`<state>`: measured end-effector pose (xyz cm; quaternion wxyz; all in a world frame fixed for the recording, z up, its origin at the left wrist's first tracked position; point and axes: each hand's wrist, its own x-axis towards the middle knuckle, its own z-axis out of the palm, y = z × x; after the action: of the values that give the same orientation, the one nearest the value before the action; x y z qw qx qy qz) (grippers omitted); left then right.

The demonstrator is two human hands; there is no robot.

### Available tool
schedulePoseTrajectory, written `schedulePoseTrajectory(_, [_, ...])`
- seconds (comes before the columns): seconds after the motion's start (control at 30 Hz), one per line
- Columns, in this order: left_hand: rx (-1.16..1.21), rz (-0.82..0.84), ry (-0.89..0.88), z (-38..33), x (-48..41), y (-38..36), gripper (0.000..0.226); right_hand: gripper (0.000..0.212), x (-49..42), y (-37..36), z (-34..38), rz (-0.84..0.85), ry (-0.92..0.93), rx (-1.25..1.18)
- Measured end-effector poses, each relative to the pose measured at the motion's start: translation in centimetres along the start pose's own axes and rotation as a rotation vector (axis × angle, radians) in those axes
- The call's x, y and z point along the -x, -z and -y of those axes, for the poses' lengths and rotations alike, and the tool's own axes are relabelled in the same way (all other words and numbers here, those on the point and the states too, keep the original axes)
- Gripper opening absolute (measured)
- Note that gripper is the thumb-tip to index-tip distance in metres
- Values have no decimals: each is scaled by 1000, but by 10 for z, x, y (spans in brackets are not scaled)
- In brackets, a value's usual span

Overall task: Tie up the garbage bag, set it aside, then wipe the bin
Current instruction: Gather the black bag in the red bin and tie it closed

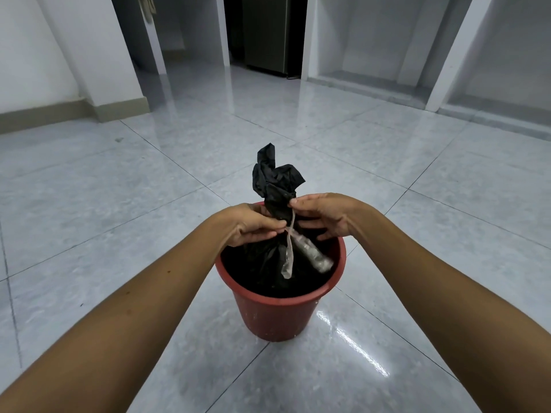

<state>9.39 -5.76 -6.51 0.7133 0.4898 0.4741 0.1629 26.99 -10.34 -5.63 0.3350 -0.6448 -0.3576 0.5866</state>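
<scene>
Where the head view looks down, a black garbage bag [275,186] sits inside a red bin [277,314], its crumpled neck gathered upright above the rim, with a pale strip [288,251] and a pale rolled piece [311,254] hanging from the neck. The left hand [253,228] and right hand [322,216] close around that neck, fingertips pinching the strip; the wrap itself is hidden behind the fingers. Glossy grey floor tiles [119,189] spread to white walls and a dark doorway [265,34].
</scene>
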Motion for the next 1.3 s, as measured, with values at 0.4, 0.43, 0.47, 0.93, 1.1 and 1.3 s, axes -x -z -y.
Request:
schedulePoseTrajectory(0.4, [145,6,-186,6,-12,-2,11,12,-4,-7,-4,-106,159,-109])
schedulePoseTrajectory(0.43, [153,-13,-192,7,-12,-1,14,12,-1,-5,-1,-78,135,-12])
schedulePoseTrajectory(0.47, [161,-32,-201,7,-13,-1,17,13,4,-2,4,-26,94,98])
schedulePoseTrajectory(0.93, [-1239,-293,-516,-4,-1,33,14,27,12,68,-1,-129,-88,161])
schedulePoseTrajectory(1.1, [-508,-28,-409,4,11,48,43,19,13,70,-1,-150,-89,82])
schedulePoseTrajectory(1.3, [-277,124,-399,-4,19,37,31,69,27,41,36,-203,78,197])
